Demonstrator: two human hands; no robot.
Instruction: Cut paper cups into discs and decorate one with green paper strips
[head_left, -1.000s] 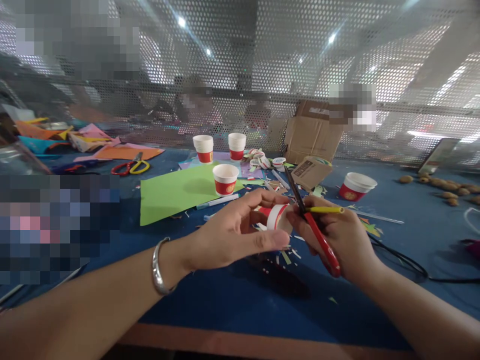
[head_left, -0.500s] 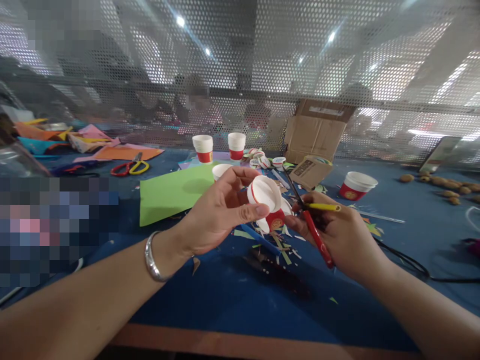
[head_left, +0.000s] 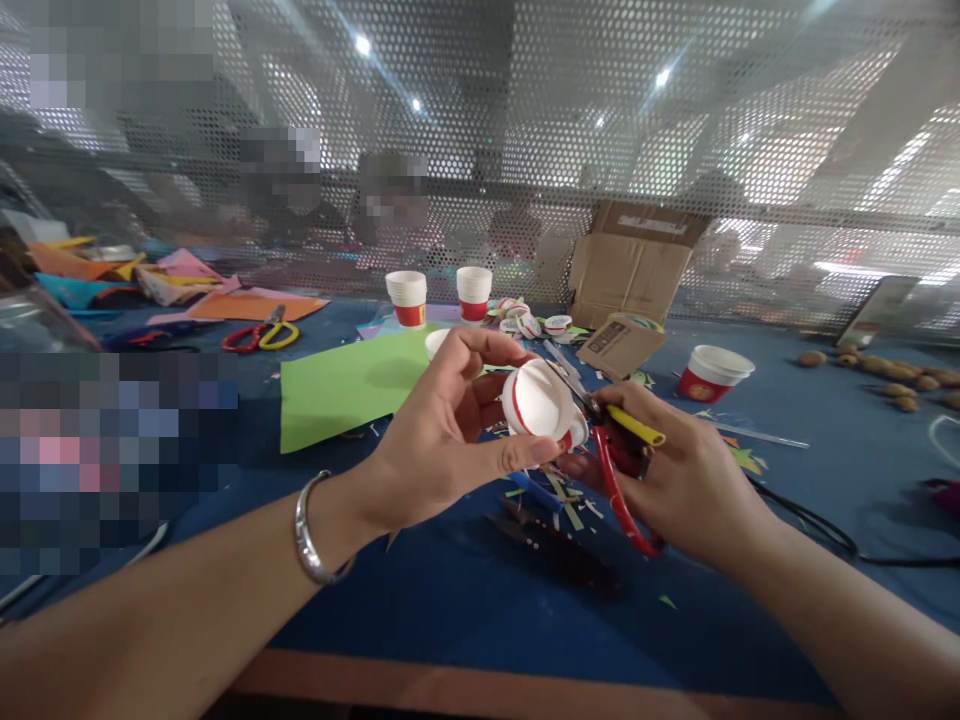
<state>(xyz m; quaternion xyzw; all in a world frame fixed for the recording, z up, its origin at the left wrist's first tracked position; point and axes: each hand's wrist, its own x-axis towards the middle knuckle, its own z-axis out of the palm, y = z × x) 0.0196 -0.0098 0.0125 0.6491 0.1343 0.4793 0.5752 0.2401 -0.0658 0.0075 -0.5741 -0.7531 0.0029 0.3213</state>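
Note:
My left hand (head_left: 457, 430) grips a partly cut white paper cup (head_left: 541, 398) with a red band, its open side tilted toward me. In my right hand (head_left: 667, 455) is a pair of scissors (head_left: 619, 500) with one red and one yellow handle; the blades reach up to the cup's right edge. A cut strip of the cup curls below the blades. Under both hands lie paper scraps (head_left: 574, 510), a blue-handled tool (head_left: 534, 490) and a dark red-handled tool (head_left: 562, 550), whose kinds I cannot make out.
Green paper (head_left: 345, 385) lies left of my hands, with red-and-yellow scissors (head_left: 261, 332) behind it. Stacked cups (head_left: 406, 300), cut cup bottoms (head_left: 529, 325) and a cardboard box (head_left: 637, 270) stand along the back. Another cup (head_left: 712, 375) and several brown nuts (head_left: 892, 370) are rightward.
The cup has shifted slightly right and turned in my left hand. The scissors' blades have moved onto its edge, and their handles have spread apart.

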